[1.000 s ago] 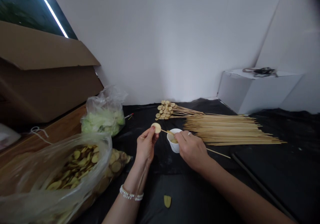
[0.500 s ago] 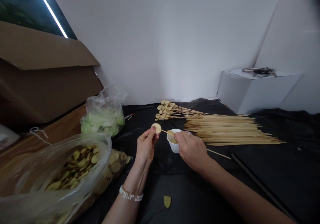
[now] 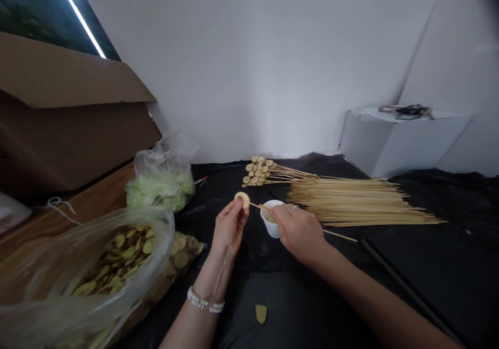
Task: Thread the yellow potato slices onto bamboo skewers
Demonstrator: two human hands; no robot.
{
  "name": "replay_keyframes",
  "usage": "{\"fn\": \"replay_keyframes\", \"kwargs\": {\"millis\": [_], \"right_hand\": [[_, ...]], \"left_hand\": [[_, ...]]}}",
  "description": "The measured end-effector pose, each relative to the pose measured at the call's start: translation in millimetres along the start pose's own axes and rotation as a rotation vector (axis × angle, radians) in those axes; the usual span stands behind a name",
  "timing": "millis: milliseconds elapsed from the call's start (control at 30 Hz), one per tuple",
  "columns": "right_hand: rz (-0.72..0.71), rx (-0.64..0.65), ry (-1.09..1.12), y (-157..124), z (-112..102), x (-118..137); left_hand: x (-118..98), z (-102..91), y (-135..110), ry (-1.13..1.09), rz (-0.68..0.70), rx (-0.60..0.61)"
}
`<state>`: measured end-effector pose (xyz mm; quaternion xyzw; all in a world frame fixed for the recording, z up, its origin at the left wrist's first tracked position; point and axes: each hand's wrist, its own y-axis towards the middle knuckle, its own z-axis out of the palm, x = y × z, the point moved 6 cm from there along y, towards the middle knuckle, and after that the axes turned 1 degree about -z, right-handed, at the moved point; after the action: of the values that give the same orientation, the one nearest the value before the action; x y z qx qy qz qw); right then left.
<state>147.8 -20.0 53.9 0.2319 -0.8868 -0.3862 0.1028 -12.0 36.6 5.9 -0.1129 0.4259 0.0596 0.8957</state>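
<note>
A round, pale potato slice [image 3: 244, 198] is pinched between the thumb and fingers of my left hand [image 3: 227, 229]. My right hand [image 3: 300, 232] is closed around a thin bamboo skewer [image 3: 340, 235], whose front end reaches the slice and whose tail sticks out behind the hand. Whether the tip has gone through the slice is hidden. Just beneath the right fingertips stands a white paper cup [image 3: 272, 229] with pale pieces inside. Beyond the hands lie finished-looking skewers with potato slices [image 3: 258, 171] on their ends.
A wide bundle of bare skewers [image 3: 358, 201] lies at right. At left are an open plastic bag of potato slices [image 3: 128, 253], a bag of pale green vegetables [image 3: 161, 188] and a cardboard box [image 3: 74, 136]. A single slice [image 3: 261, 313] lies on the black cover. A white box [image 3: 401, 141] stands at back right.
The skewer has slid slightly left with my right hand. The slice in my left hand has shifted a little left and tilted. Everything else looks the same.
</note>
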Motion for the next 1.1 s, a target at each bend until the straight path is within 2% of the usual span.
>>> {"fn": "replay_keyframes", "kwargs": {"millis": [200, 367, 533, 733, 867, 933, 1000, 1100], "right_hand": [[0.042, 0.068, 0.03, 0.7, 1.5, 0.1], [0.082, 0.126, 0.087, 1.5, 2.6, -2.5], [0.077, 0.124, 0.074, 1.7, 0.9, -2.8], [0.078, 0.107, 0.087, 2.7, -0.2, -4.9], [0.071, 0.146, 0.093, 3.4, 1.2, -6.0], [0.066, 0.179, 0.093, 2.9, 3.0, -4.6], [0.057, 0.193, 0.083, 1.5, 5.0, -1.6], [0.023, 0.173, 0.053, -1.0, 7.1, 4.3]], "left_hand": [[0.2, -0.9, -0.3, -0.041, 0.001, -0.053], [-1.9, 0.6, -0.5, -0.042, 0.033, -0.052], [-0.8, -0.3, 0.0, -0.046, 0.012, -0.06], [-1.1, 0.7, 2.7, -0.043, 0.02, 0.009], [0.6, 9.8, -0.1, -0.023, -0.033, 0.149], [0.1, 15.0, -3.1, 0.027, -0.003, 0.217], [-0.5, 16.4, -5.0, 0.062, 0.058, 0.222], [0.7, 11.2, -3.4, 0.043, 0.103, 0.141]]}}
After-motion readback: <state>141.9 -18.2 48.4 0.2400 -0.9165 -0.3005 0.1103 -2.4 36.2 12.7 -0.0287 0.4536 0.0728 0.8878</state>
